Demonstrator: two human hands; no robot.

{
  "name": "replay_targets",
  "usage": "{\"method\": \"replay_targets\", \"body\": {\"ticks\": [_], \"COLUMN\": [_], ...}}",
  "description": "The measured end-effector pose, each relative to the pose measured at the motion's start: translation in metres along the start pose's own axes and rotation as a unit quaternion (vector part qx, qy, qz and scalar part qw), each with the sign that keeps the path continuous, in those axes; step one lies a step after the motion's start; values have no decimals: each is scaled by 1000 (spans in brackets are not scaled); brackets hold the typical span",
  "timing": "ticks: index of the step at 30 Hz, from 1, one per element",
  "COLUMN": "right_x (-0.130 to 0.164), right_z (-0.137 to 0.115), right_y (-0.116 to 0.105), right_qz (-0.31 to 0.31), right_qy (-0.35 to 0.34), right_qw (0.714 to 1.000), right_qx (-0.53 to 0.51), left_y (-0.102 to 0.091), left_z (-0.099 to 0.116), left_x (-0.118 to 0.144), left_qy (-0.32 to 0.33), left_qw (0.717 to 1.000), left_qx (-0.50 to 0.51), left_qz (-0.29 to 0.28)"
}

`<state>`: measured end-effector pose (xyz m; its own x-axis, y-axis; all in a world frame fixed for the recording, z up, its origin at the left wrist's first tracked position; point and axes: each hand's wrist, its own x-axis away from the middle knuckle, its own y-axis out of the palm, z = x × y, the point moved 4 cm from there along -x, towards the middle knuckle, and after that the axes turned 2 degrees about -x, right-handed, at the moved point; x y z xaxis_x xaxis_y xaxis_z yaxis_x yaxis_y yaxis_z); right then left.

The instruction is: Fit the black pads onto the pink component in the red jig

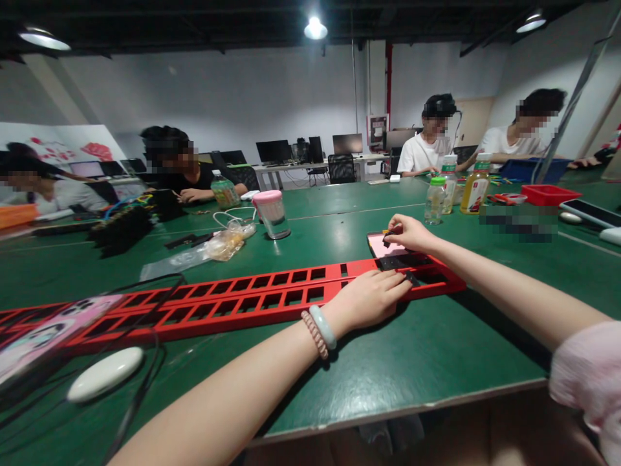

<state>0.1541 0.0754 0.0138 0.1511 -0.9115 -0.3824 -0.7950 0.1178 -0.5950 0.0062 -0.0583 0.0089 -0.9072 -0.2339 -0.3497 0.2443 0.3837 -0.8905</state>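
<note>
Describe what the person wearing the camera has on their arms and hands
Both forearms are bare. The left hand has two bracelets at the wrist: a smooth pale green bangle and a pink beaded bracelet beside it. The right hand shows no jewellery; a pale pink short sleeve with a gathered edge covers the upper arm.

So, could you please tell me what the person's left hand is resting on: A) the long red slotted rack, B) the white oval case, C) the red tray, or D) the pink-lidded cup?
A: the left hand lies flat on the long red slotted rack near its right end, while the right hand pinches a small black part just behind it.
</note>
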Motion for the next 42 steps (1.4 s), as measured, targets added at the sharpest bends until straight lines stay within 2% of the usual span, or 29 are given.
{"method": "replay_targets", "body": {"ticks": [3, 6, 8, 12, 14, 19, 23, 27, 34, 42], "right_x": [19, 40, 53, 67, 70, 76, 77, 73, 74, 76], "right_z": [3, 9, 13, 12, 10, 5, 7, 10, 9, 10], "right_y": [-20, -36, -42, -45, -43, -30, -27, -30, -32, -28], "right_qz": [7, 40, 57, 52, 30, -84, -133, -159, -232, -237], "right_qy": [10, 24, 29, 26, 33, 51, 44, 17, 13, -1], "right_qw": [995, 986, 980, 978, 978, 965, 955, 949, 950, 952], "right_qx": [-101, -158, -191, -201, -202, -243, -263, -272, -210, -195], "left_y": [-1, -2, -2, -1, 0, 2, 3, 4, 5, 5], "left_z": [0, 0, -1, -2, -4, -6, -6, -7, -8, -9], "left_x": [-1, -1, -2, -2, -3, -2, -1, -1, -2, -3], "left_qy": [-1, -3, -4, -1, -5, -13, -13, -13, -14, -15], "left_qw": [1000, 1000, 1000, 1000, 1000, 1000, 999, 999, 998, 997], "left_qx": [1, 1, -2, -3, -2, 3, -1, -3, 1, 2], "left_qz": [-7, -12, -12, -13, -14, -21, -41, -53, -65, -76]}}
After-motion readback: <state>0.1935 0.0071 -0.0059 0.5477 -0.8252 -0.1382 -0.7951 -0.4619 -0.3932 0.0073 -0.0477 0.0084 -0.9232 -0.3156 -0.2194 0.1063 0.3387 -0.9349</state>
